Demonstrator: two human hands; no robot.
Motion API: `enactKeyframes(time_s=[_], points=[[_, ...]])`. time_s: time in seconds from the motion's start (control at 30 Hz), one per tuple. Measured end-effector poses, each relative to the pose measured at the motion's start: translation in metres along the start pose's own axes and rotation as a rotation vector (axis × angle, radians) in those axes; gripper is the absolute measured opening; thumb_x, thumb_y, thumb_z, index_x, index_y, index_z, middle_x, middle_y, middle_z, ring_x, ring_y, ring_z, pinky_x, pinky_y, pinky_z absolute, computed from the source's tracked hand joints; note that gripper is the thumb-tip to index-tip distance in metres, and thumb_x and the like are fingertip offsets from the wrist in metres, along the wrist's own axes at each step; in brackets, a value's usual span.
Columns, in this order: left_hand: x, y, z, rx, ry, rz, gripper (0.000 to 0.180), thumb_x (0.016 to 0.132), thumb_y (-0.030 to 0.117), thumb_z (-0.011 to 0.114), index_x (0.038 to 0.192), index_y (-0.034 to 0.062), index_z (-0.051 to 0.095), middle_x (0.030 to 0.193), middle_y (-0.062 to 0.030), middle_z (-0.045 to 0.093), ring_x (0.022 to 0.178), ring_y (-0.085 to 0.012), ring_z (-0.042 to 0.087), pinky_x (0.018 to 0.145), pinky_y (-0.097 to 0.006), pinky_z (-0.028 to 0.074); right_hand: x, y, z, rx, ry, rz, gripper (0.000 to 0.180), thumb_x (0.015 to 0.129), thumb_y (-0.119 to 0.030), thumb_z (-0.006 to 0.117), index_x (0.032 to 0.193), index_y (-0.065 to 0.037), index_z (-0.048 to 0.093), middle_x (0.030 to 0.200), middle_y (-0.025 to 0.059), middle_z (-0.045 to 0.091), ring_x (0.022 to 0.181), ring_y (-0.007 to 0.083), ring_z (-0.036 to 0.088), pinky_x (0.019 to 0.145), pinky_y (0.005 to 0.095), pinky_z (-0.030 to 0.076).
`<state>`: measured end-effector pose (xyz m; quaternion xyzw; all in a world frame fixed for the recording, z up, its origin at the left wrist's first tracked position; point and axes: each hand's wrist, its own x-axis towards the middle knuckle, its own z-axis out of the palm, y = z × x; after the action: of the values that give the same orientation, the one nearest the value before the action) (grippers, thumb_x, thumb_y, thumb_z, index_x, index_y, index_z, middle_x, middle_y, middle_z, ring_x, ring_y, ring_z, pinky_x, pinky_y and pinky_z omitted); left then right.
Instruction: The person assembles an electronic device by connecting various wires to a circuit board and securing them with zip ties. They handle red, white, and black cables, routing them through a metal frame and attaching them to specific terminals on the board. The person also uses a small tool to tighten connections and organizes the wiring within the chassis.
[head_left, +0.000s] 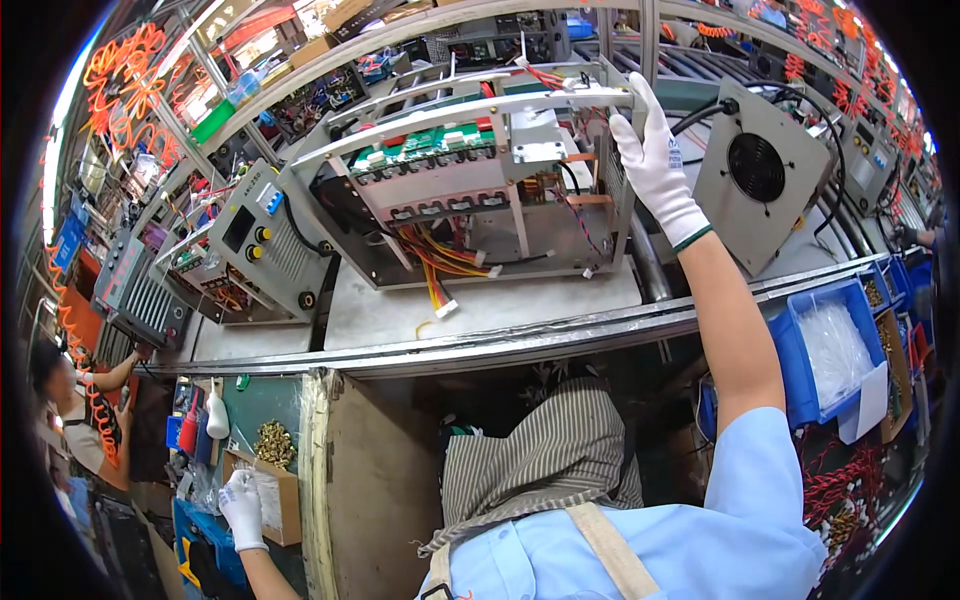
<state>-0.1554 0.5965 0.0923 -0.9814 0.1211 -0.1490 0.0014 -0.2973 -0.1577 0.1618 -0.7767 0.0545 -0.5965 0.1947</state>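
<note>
In front of me an open grey machine chassis [420, 274] stands on a white board, with green circuit boards [425, 148] inside. A bundle of yellow and red wires with a white connector [446, 309] hangs out at its front. My right hand [655, 160], in a white glove, lies against the chassis's right upper corner with fingers stretched and thumb apart. Down at the left, my gloved left hand [243, 510] is at a cardboard box [290, 515] holding clear plastic pieces. Its fingers are drawn together; what is between them is too small to make out.
A grey machine with a round fan [756, 168] stands to the right, and one with yellow knobs [240, 245] to the left. Brass fittings [274, 445] lie beside the cardboard box. A blue bin [800, 350] sits at right. A person [90, 420] works at far left.
</note>
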Motion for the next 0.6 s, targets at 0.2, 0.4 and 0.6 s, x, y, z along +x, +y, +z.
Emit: enactKeyframes(time_s=[0.2, 0.4, 0.6], points=[[0.006, 0.001, -0.019, 0.111, 0.033, -0.057, 0.005, 0.081, 0.004, 0.058, 0.086, 0.0053, 0.059, 0.08, -0.019, 0.065, 0.079, -0.0383, 0.064, 0.068, -0.046, 0.049, -0.041, -0.029, -0.009, 0.112, 0.069, 0.134, 0.056, 0.094, -0.014, 0.061, 0.142, 0.004, 0.038, 0.141, 0.022, 0.048, 0.13, 0.0311, 0.048, 0.11, 0.0366, 0.035], [0.015, 0.022, -0.037, -0.207, 0.177, -0.162, 0.022, 0.081, 0.001, 0.061, 0.103, 0.003, 0.058, 0.094, -0.0117, 0.067, 0.085, -0.0246, 0.065, 0.074, -0.036, 0.05, -0.147, -0.057, -0.03, 0.378, 0.128, 0.36, 0.017, 0.092, 0.004, 0.054, 0.108, 0.003, 0.06, 0.106, 0.0101, 0.064, 0.093, 0.0157, 0.06, 0.084, 0.0268, 0.047], [0.045, 0.4, -0.042, -1.06, -0.226, 0.149, 0.022, 0.082, 0.007, 0.073, 0.099, 0.0004, 0.062, 0.092, -0.0055, 0.066, 0.08, -0.0114, 0.062, 0.072, -0.026, 0.05, -0.19, -0.086, -0.024, 1.084, -0.323, 1.281, 0.03, 0.092, -0.006, 0.067, 0.12, 0.0, 0.065, 0.104, 0.0015, 0.065, 0.09, 0.0042, 0.058, 0.078, 0.0178, 0.047]])
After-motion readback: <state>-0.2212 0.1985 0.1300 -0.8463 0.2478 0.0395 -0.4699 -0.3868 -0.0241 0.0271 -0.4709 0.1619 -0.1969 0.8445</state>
